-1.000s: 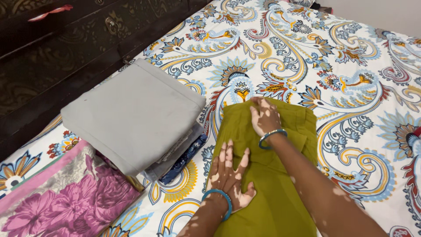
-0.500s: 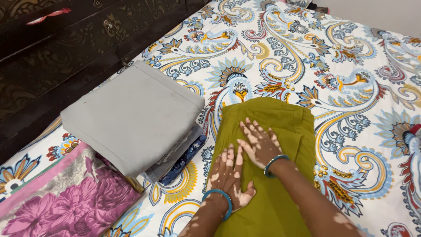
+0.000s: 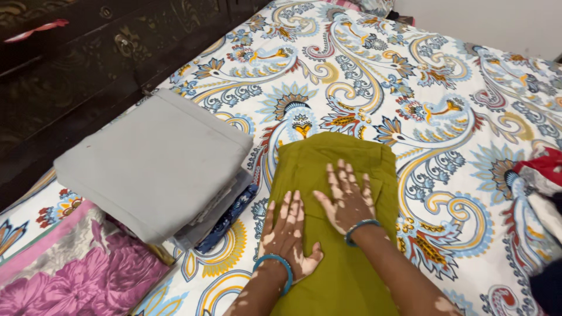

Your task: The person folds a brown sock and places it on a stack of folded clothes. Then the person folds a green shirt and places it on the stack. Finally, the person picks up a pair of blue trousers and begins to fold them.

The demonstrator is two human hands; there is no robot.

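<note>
Both palms lie flat on an olive-green folded garment point(image 3: 333, 175) spread on the paisley bedsheet point(image 3: 421, 88): the left hand point(image 3: 285, 234) with fingers close together pointing up the cloth, the right hand point(image 3: 346, 196) just beside it with fingers slightly fanned, neither gripping anything. Close to the left of the garment sits a stack of folded clothes topped by a grey piece point(image 3: 155, 161), with a pink floral cloth point(image 3: 76, 275) below it. A dark carved wooden cabinet point(image 3: 64, 70) runs along the bed's far left edge, and a red patterned cloth point(image 3: 547, 169) lies at the right edge.
</note>
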